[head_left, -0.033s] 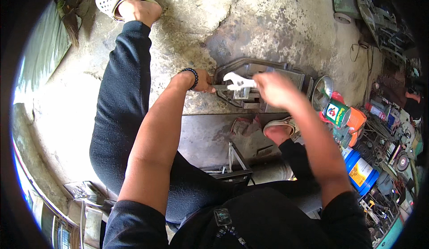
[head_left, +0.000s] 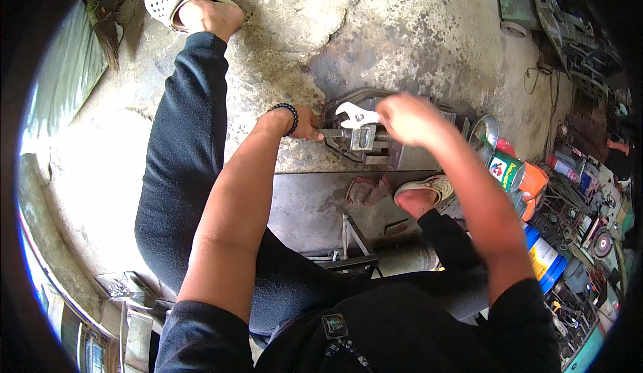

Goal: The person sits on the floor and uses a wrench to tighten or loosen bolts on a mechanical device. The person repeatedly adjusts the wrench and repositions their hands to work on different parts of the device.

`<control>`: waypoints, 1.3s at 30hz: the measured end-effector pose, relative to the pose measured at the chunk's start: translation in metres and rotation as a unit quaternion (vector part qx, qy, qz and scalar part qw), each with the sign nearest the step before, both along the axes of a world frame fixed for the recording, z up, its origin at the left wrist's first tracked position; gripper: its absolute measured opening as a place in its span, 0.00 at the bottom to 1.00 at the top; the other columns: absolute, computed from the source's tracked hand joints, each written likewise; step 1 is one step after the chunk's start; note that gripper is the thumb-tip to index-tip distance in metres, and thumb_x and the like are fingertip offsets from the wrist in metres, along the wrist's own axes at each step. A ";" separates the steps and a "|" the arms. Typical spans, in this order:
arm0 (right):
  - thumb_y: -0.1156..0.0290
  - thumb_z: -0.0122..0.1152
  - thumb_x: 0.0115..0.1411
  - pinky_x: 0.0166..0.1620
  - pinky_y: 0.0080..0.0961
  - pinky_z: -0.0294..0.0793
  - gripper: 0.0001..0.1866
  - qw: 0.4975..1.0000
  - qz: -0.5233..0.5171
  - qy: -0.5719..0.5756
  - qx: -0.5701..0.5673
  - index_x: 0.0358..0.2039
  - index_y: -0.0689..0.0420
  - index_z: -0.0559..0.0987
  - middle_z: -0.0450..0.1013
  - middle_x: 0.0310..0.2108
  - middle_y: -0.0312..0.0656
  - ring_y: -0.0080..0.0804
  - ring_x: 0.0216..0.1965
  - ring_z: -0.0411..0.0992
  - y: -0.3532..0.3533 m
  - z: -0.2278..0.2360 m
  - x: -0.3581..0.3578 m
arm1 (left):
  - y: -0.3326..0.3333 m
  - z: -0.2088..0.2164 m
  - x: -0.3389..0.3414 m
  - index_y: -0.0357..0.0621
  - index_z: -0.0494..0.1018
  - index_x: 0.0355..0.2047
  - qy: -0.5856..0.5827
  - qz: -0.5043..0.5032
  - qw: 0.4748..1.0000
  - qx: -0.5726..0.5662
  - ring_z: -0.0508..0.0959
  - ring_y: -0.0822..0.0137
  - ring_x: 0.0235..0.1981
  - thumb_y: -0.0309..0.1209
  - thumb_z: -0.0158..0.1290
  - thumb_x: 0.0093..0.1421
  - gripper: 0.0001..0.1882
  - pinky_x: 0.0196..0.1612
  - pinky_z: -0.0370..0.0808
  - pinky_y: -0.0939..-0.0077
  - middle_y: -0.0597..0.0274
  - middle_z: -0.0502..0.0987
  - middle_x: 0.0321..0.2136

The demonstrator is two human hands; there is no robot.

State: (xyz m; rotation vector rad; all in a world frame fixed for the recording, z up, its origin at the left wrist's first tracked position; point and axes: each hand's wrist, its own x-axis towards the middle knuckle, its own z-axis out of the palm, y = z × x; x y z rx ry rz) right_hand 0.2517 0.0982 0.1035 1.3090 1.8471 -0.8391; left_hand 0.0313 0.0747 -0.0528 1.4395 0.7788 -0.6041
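The left hand (head_left: 305, 122), a dark bead bracelet at its wrist, is closed around the left end of a grey metal machine part (head_left: 365, 142) that lies on the cracked concrete floor (head_left: 375, 31), just beyond the far edge of a dark steel plate (head_left: 308, 202). The right hand (head_left: 408, 118) is blurred but curls shut on the handle of a silver adjustable wrench (head_left: 355, 115), whose open head points left over the top of the part. A red rag (head_left: 368, 189) lies on the plate near a sandalled foot (head_left: 422, 192). To the right stand a green printed tin can (head_left: 506, 171) and an orange container (head_left: 534, 180), with cluttered tools further right.
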 end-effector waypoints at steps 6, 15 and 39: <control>0.56 0.58 0.58 0.36 0.37 0.73 0.15 0.906 0.276 -0.151 -0.283 0.30 0.53 0.85 0.79 0.29 0.40 0.35 0.30 0.74 0.091 -0.082 -0.097 | 0.006 0.000 0.000 0.46 0.77 0.49 -0.002 -0.016 0.999 0.036 0.76 0.52 0.50 0.55 0.54 0.57 0.29 0.53 0.71 0.59 0.54 0.78 0.47; 0.58 0.60 0.61 0.33 0.33 0.69 0.13 0.845 0.322 -0.211 -0.371 0.36 0.53 0.82 0.73 0.25 0.37 0.31 0.24 0.67 0.097 -0.138 -0.119 | 0.006 0.000 -0.001 0.50 0.76 0.50 -0.005 -0.009 1.000 0.008 0.77 0.53 0.48 0.51 0.58 0.56 0.27 0.52 0.71 0.60 0.54 0.79 0.46; 0.71 0.49 0.62 0.31 0.54 0.74 0.08 0.934 -0.320 0.022 0.158 0.35 0.63 0.72 0.74 0.20 0.60 0.62 0.25 0.75 -0.167 -0.066 -0.060 | 0.008 -0.008 -0.005 0.40 0.79 0.44 -0.038 0.017 0.998 -0.038 0.78 0.61 0.40 0.55 0.50 0.62 0.29 0.48 0.73 0.63 0.60 0.83 0.38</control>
